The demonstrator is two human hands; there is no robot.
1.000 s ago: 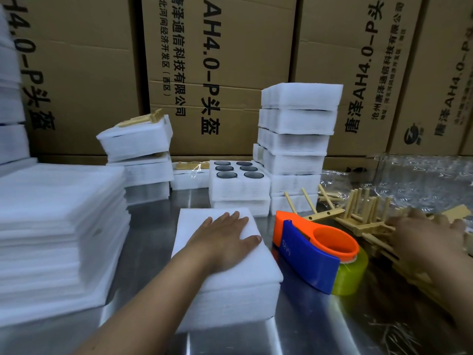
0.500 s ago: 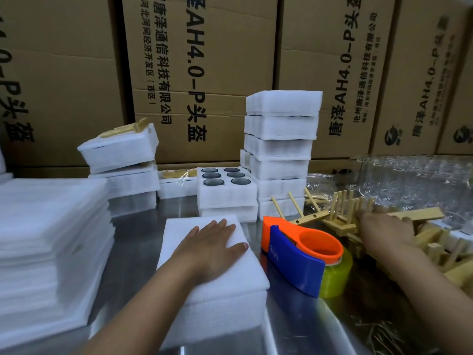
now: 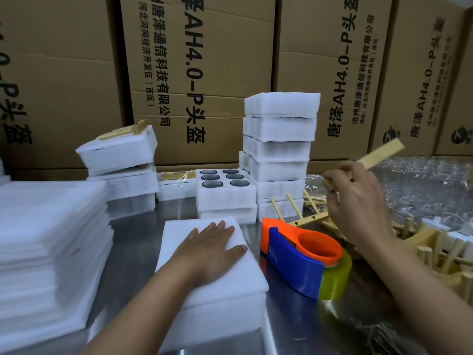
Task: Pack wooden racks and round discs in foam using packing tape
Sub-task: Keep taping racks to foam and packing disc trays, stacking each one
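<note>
My left hand (image 3: 208,248) rests flat with straight fingers on a white foam block (image 3: 212,285) in front of me. My right hand (image 3: 355,201) holds a wooden rack (image 3: 378,153) lifted above the pile of wooden racks (image 3: 435,249) at the right. An orange and blue tape dispenser (image 3: 299,254) with a yellowish tape roll lies between the hands. Behind it a foam tray (image 3: 225,193) shows several dark round discs (image 3: 212,184) in its holes.
A tall stack of foam blocks (image 3: 280,149) stands behind the dispenser. Flat foam sheets (image 3: 48,242) are piled at the left, with foam packs topped by a wooden piece (image 3: 120,149) beyond. Cardboard boxes (image 3: 194,73) wall the back. Clear plastic bags (image 3: 419,180) lie at the right.
My right hand has risen out of the rack pile with one wooden rack in it. My left hand has stayed on the foam block.
</note>
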